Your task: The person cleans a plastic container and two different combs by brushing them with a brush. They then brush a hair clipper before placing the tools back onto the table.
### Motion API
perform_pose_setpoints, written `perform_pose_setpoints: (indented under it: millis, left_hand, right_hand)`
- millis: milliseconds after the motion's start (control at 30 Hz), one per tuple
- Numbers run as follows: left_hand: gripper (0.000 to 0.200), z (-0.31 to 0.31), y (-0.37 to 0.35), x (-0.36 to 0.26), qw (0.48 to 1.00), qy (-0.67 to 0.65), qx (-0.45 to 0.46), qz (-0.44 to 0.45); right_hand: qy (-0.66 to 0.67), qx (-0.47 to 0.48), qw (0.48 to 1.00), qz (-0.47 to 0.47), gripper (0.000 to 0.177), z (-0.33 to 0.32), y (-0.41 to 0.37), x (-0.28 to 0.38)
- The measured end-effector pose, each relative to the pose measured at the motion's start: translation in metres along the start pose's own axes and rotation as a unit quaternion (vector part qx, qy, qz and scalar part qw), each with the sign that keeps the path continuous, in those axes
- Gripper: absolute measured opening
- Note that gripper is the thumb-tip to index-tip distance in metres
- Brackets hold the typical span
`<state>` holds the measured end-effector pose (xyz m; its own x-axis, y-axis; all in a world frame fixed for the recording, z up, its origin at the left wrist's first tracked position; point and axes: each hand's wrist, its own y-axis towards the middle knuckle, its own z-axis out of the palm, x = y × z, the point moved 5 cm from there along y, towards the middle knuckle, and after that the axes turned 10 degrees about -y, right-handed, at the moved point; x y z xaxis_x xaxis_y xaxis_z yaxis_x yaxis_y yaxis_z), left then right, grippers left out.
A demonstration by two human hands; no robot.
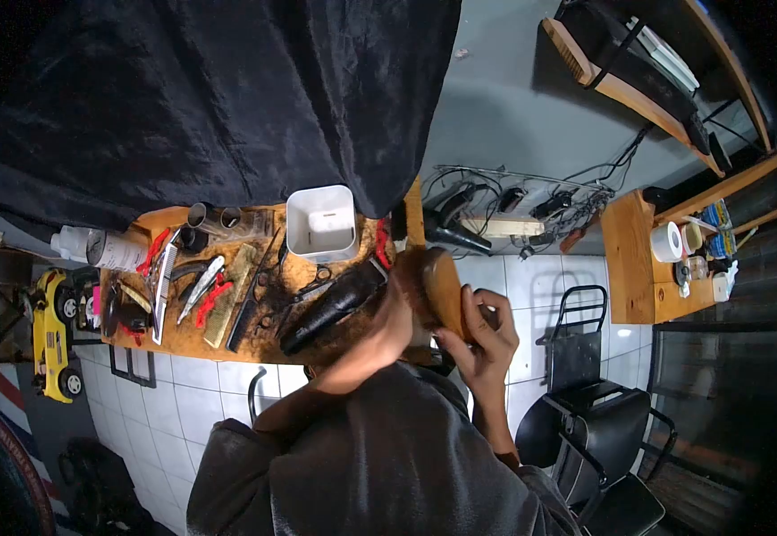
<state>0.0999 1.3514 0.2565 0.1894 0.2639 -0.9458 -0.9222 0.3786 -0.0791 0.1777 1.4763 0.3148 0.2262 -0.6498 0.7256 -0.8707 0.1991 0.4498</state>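
A brush with a wooden back (pixel 446 290) and dark bristles is held up at the right end of the workbench (pixel 272 344). My right hand (pixel 488 335) grips it from the right, with fingers and thumb at the wooden edge. On the bristle side is my left hand (pixel 394 314), reaching across the bench; its fingers are blurred and partly hidden by the brush. Beside my left forearm lies a black hair clipper (pixel 330 308). Behind it stand a white square container (pixel 321 223) and scissors (pixel 317 279).
Combs (pixel 165 290), red clips (pixel 212 302) and hair clippings cover the bench. A black cloth (pixel 218 98) hangs behind it. Hair dryers (pixel 460 223) and cords hang on the right wall. Black chairs (pixel 598 429) stand to the right, near a wooden shelf (pixel 634 268).
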Motion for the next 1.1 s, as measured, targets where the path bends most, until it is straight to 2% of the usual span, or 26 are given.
perform_pose_setpoints:
  millis: [67, 100, 133, 200, 233, 267, 367, 400, 500, 567, 633, 700, 767, 833, 900, 967, 1000, 1100]
  left_hand:
    - [0.045, 0.001, -0.009, -0.003, 0.975, 0.184, 0.047, 0.114]
    - [0.046, 0.007, -0.009, -0.030, 0.940, 0.286, 0.093, 0.164]
    - [0.047, 0.013, -0.010, -0.044, 0.889, 0.383, 0.137, 0.212]
    - [0.047, 0.009, -0.010, -0.035, 0.966, 0.196, 0.120, 0.120]
    - [0.047, 0.007, -0.010, -0.027, 0.987, 0.098, 0.109, 0.070]
    - [0.047, 0.004, -0.006, -0.021, 0.987, 0.070, 0.087, 0.113]
    - [0.047, -0.004, 0.004, -0.026, 0.985, 0.065, 0.100, 0.127]
    - [0.049, -0.003, 0.001, -0.026, 0.987, 0.026, 0.134, 0.090]
    - [0.054, 0.003, -0.009, -0.021, 0.983, -0.065, 0.173, -0.021]
    - [0.059, 0.003, -0.007, -0.042, 0.973, 0.031, 0.216, 0.073]
    - [0.064, 0.004, -0.008, -0.063, 0.944, 0.127, 0.257, 0.161]
    - [0.061, 0.001, -0.007, -0.062, 0.946, 0.143, 0.235, 0.174]
    - [0.056, -0.004, -0.005, -0.060, 0.940, 0.172, 0.226, 0.191]
    - [0.053, -0.002, -0.002, -0.060, 0.949, 0.093, 0.252, 0.167]
    - [0.051, -0.005, -0.002, -0.057, 0.955, 0.039, 0.265, 0.124]
    - [0.052, -0.020, -0.006, -0.050, 0.962, 0.010, 0.263, 0.067]
    - [0.056, -0.029, -0.006, -0.050, 0.964, 0.040, 0.254, 0.076]
    - [0.058, -0.028, -0.005, -0.044, 0.963, -0.162, 0.204, 0.061]
  right_hand:
    - [-0.013, -0.019, 0.998, 0.051, 0.057, -0.003, 0.006, 0.002]
    - [-0.020, -0.030, 0.996, 0.076, 0.058, -0.005, 0.009, 0.001]
    - [-0.042, -0.039, 0.997, 0.051, 0.059, -0.009, 0.014, 0.001]
    - [-0.024, -0.034, 0.995, 0.091, 0.056, -0.016, 0.015, -0.010]
    - [0.004, -0.035, 0.994, 0.105, 0.056, -0.018, 0.014, -0.016]
    - [0.060, -0.040, 0.993, 0.089, 0.054, -0.020, 0.013, -0.017]
    - [0.118, 0.039, 0.992, 0.029, 0.053, -0.019, 0.006, -0.006]
    - [0.098, 0.056, 0.994, 0.005, 0.052, -0.012, 0.006, -0.005]
    - [0.063, 0.008, 0.992, 0.106, 0.051, -0.004, 0.008, -0.011]
    - [-0.068, -0.016, 0.993, 0.099, 0.050, -0.009, 0.014, -0.020]
    - [0.004, -0.025, 0.983, 0.184, 0.047, -0.013, 0.014, -0.032]
    - [0.029, -0.022, 0.990, 0.133, 0.046, -0.021, 0.015, -0.031]
    - [0.123, 0.029, 0.986, 0.104, 0.048, -0.025, 0.012, -0.022]
    - [0.104, 0.084, 0.991, -0.010, 0.053, -0.022, 0.011, -0.013]
    - [0.121, 0.101, 0.987, 0.036, 0.051, -0.016, 0.012, -0.013]
    - [0.086, 0.082, 0.985, 0.128, 0.049, -0.019, 0.015, -0.014]
    - [0.064, 0.078, 0.982, 0.159, 0.048, -0.021, 0.017, -0.016]
    - [0.020, 0.054, 0.976, 0.208, 0.048, -0.024, 0.018, -0.025]
